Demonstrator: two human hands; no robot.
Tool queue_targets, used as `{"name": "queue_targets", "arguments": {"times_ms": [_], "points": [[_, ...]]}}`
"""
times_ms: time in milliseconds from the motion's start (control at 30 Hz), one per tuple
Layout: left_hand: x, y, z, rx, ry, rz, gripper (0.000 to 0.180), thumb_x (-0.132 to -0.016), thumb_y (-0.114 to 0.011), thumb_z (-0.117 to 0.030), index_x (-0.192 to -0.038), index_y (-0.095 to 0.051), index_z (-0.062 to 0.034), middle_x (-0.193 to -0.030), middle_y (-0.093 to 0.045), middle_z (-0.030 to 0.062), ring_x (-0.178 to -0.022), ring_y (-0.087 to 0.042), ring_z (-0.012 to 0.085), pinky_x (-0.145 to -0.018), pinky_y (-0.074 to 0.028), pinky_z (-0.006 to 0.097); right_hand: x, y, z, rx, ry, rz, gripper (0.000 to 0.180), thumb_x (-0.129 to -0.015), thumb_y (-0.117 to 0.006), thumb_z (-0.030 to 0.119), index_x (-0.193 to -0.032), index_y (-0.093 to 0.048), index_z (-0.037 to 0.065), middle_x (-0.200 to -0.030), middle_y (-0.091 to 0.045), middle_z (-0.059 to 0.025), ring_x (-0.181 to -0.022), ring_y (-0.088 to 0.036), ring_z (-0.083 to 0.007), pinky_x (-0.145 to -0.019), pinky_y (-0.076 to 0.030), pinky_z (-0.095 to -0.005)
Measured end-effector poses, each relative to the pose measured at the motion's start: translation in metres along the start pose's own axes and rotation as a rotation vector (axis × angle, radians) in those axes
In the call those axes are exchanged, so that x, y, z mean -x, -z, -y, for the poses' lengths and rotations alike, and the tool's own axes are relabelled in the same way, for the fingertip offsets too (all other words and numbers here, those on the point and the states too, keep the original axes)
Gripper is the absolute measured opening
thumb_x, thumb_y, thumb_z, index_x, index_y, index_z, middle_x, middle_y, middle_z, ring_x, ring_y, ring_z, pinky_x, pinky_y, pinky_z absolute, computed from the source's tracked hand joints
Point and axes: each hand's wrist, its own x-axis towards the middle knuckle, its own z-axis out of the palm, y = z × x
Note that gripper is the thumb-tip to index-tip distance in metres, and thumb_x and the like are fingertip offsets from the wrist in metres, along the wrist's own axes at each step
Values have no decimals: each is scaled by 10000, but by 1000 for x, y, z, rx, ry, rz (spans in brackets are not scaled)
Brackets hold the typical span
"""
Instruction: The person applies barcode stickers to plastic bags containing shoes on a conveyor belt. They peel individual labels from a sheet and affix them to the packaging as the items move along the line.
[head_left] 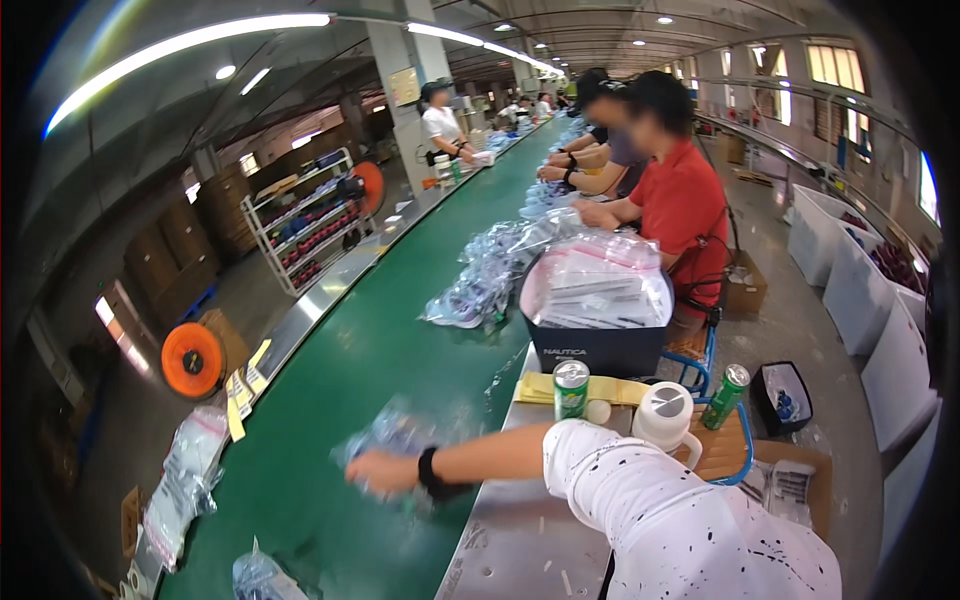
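Observation:
My right hand [383,471] reaches out over the green conveyor belt [345,375], a black band round its wrist. Its fingers are closed on a clear plastic bag [400,432] with bluish contents, which motion blurs. The exact kind of the contents cannot be made out. Nearer on the belt lies another clear bag [262,578] with something bluish inside. Farther along, a heap of similar bags [480,280] covers the belt's right side. My left hand is not in view.
A dark box [595,345] of clear bags stands by the belt's right edge. Near my arm are a green can [571,388] and a white jug [664,412]. Bagged things [187,480] lie along the left rail. A person in red [685,205] works beyond the box.

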Motion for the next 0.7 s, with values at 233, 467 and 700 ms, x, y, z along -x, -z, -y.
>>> {"name": "queue_targets", "arguments": {"times_ms": [233, 467, 700], "points": [[6, 15, -1, 34, 97, 62, 563, -879, -582, -53, -1360, -295, 6, -1183, -516, 185, -1031, -533, 237, -832, -464, 332, 68, -42, 216, -509, 221, 651, 229, -788, -620, 172, -733, -598, -50, -644, -576, -172, -593, -548, -240, -572, -441, -354], [4, 22, -1, -147, 141, 124, 413, -885, -599, -111, -1243, -433, 14, -1104, -559, 169, -952, -557, 222, -809, -477, 325, 158, -84, 220, -869, -225, 472, 187, -802, -637, 149, -801, -616, -37, -639, -566, -77, -621, -512, -124, -574, -429, -325], [8, 19, -7, -218, 159, 102, 317, -900, -594, -194, -1129, -552, 20, -1018, -596, 150, -881, -566, 191, -760, -487, 318, 171, -88, 232, -616, -20, 84, 132, -808, -629, 119, -806, -628, -13, -801, -607, -126, -725, -598, -262, -629, -462, -356]]}}
